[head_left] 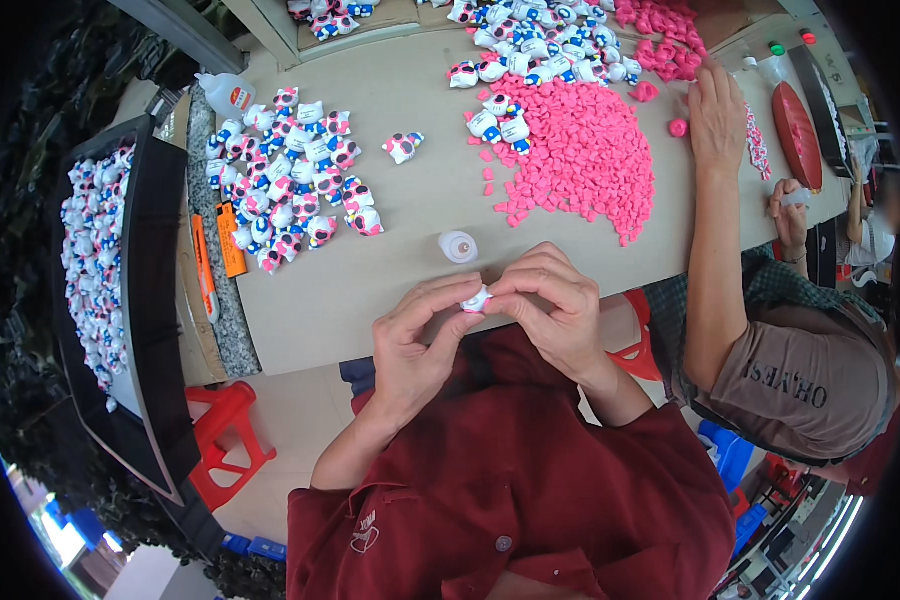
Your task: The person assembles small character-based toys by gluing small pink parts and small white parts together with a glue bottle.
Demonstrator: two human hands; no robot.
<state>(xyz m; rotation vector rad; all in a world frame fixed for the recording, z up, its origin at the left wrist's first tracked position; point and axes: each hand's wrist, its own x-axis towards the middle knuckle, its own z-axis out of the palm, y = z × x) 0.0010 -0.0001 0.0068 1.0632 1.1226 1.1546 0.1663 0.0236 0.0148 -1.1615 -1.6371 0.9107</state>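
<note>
Just past the table's near edge, both hands meet around a small white figure with a pink underside. My left hand pinches it between thumb and fingers from the left. From the other side my right hand grips it with thumb and forefinger. Fingers cover much of the figure. A white bottle with a nozzle stands right beyond my fingers. Farther off spreads a heap of small pink pieces. A lone painted figure lies left of that heap, near a cluster of painted figures.
A black bin full of figures stands at the left, beside an orange utility knife and orange box. A co-worker's arm reaches over the table on the right. More figures are heaped at the back.
</note>
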